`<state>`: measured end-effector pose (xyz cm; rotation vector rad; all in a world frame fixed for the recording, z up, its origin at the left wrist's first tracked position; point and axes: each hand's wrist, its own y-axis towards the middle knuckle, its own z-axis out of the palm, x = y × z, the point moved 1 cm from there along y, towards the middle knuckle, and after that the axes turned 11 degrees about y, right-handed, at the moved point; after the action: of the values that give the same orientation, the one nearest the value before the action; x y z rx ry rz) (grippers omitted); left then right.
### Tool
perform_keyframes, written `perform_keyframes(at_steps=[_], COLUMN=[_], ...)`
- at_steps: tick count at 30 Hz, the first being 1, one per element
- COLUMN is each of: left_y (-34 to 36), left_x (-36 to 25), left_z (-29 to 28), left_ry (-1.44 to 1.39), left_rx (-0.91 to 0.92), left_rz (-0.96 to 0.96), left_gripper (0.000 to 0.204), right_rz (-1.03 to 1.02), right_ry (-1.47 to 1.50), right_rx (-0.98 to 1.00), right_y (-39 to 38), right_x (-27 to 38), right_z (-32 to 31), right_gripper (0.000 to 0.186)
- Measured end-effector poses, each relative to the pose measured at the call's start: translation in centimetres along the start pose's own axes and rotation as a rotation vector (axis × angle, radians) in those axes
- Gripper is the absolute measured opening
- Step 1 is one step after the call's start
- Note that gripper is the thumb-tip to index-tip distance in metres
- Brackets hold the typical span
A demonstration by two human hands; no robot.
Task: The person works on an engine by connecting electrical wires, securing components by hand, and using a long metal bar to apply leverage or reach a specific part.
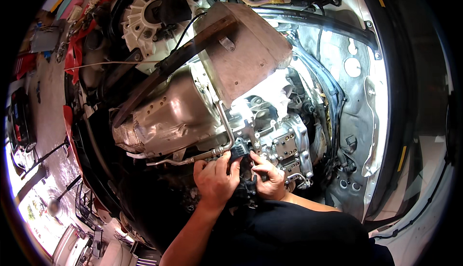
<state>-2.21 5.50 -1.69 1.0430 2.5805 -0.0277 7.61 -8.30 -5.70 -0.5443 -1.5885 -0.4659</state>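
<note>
Both of my hands work close together in an open engine bay. A small black box-shaped part [239, 148] sits at the lower end of a bent metal pipe [224, 125]. My left hand [214, 180] is closed, thumb and fingers pinching at the lower left edge of that part. Just right of it, my right hand [269, 178] is closed with thumb and fingertips together. Whatever is between those fingertips is too small to make out. Beside my right hand stands a silver metal housing [300, 136] with bolts. Dark fittings between my hands are partly hidden in shadow.
A shiny heat shield [176, 104] lies beyond my left hand. A long rusty bar [161, 73] crosses the bay diagonally, against a brownish metal cover [251, 49]. Dark cables [333, 85] run along the right side. Red cloth [74, 54] hangs at the left edge.
</note>
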Motion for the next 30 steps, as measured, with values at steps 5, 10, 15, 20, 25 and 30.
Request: perform_keyframes(at_steps=[5,10,15,20,25,30], left_y=[-0.7,-2.0,-3.8,-3.3,-2.8,-2.3], left_x=[-0.1,-2.7,-2.6,-2.5,-2.6,-3.2], left_z=[-0.9,-4.5,-3.5,-3.6,-3.4,-3.3], left_ry=[-0.011,-0.042,-0.133,-0.143,-0.103,-0.105], left_rx=[0.122,0.456,0.413,0.359,0.364,0.338], left_rz=[-0.056,0.1,0.087,0.05,0.079,0.077], left_gripper=[0.035,0.055,0.032,0.027,0.022,0.02], right_rz=[-0.216,-0.263,-0.335,-0.163,0.209,0.459], right_ry=[-0.17,-0.176,-0.081,-0.066,-0.114,-0.245], right_rx=[0.18,0.214,0.288,0.26,0.353,0.938], right_y=[1.0,0.9,0.5,3.2,10.3,15.4], right_x=[0.8,0.2,-0.7,1.6,0.3,-0.6], right_z=[-0.9,-1.6,-2.4,-3.2,-4.2,-3.7], right_gripper=[0.035,0.037,0.03,0.027,0.029,0.03])
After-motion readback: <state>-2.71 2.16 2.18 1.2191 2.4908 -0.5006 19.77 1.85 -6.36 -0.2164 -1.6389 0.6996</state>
